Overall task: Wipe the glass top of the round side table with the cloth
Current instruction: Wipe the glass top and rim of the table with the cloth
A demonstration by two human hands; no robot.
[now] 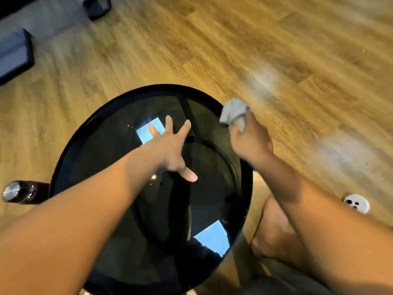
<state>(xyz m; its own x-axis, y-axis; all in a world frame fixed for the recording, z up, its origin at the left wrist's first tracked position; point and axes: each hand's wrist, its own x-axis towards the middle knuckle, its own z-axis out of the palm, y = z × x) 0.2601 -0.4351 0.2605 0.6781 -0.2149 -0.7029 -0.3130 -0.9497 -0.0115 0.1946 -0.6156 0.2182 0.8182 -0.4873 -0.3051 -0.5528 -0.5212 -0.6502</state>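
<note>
2 hands over the glass top [106, 167]: left hand [170, 150] near centre, fingers spread; right hand [251, 143] clenches the balled cloth [234, 113] at the 2 o'clock rim, best flattened onto the glass before wiping.

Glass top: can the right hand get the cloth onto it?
Probably yes. The right hand grips the cloth at the rim of the glass top, nothing between; only the left hand, spread over the middle, covers that part.

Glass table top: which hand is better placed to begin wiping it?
Right. The right hand grips the bunched cloth at the edge of the glass top. The left hand is spread open over the glass and holds nothing.
</note>
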